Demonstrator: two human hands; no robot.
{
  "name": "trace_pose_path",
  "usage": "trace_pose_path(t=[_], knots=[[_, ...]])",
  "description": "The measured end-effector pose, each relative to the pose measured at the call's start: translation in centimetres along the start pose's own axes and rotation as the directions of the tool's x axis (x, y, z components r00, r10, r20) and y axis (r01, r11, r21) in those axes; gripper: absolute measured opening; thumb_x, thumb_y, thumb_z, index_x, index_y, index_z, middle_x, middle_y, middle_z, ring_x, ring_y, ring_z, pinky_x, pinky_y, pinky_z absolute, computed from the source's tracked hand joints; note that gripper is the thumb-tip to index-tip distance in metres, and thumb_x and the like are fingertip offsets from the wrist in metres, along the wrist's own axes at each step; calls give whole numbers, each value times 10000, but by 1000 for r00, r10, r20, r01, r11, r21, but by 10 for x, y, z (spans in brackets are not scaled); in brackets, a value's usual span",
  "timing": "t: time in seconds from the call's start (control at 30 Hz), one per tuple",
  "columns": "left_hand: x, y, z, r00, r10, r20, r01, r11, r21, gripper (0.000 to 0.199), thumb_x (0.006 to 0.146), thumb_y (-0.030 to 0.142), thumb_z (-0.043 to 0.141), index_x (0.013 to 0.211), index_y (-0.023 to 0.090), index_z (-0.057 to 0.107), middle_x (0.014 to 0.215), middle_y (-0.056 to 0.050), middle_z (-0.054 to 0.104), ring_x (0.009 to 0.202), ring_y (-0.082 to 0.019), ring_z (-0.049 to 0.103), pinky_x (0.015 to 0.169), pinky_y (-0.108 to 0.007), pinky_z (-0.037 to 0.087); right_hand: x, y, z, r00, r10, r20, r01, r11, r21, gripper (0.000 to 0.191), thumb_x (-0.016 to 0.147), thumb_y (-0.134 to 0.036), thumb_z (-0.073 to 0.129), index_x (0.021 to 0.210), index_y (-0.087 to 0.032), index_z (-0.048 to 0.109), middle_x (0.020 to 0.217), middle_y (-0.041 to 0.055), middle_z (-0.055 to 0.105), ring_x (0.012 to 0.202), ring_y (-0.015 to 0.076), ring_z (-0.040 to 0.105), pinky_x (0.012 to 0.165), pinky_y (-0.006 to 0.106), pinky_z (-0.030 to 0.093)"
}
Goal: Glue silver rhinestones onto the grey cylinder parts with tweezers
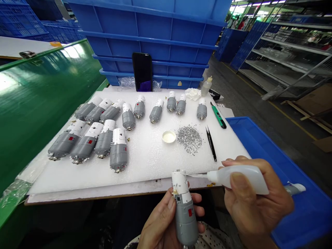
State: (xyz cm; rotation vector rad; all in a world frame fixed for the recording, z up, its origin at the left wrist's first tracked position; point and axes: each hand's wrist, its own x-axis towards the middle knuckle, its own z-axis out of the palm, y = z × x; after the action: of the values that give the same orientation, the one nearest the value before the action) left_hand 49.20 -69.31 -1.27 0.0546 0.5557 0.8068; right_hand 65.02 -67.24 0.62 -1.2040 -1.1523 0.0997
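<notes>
My left hand [163,218] is wrapped round a grey and white spacecraft model [185,214], held upright in front of the board's near edge. In my right hand [249,200] is a white squeeze bottle [247,177], lying sideways, its thin nozzle tip at the model's white upper part. Beyond them, on the white foam board [147,152], are a small round dish [168,137], a pile of tiny silvery pieces [189,139], black tweezers [211,145] and a green cutter [218,116]. Several similar models [118,152] lie or stand at the board's left and back.
Stacked blue crates [155,45] rise behind the board, with a black phone [142,72] leaning on them. A capped bottle [206,86] stands at the back right. To the right is a blue bin [298,221] with a model inside; a green surface [46,90] lies left.
</notes>
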Motion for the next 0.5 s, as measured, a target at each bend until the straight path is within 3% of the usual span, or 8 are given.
trace_pose_path(t=[0.23,0.5], knots=[[-1,-2,1,1000,14,-2,-14,1000,-10,332,995,207,439,1107,140,744,1069,-157,763,906,-232,714,769,-363,574,0,-1,1,1000,-12,3,11,1000,5,107,892,-246,673,823,-170,701,671,5,631,536,120,540,432,252,366],[-2,-1,1,1000,-2,-14,2,1000,-5,250,942,249,579,1091,153,756,1076,-164,760,903,-239,704,773,-365,572,0,1,0,1000,8,0,-8,1000,2,124,888,-268,684,819,-167,710,702,20,637,587,135,548,443,250,370]])
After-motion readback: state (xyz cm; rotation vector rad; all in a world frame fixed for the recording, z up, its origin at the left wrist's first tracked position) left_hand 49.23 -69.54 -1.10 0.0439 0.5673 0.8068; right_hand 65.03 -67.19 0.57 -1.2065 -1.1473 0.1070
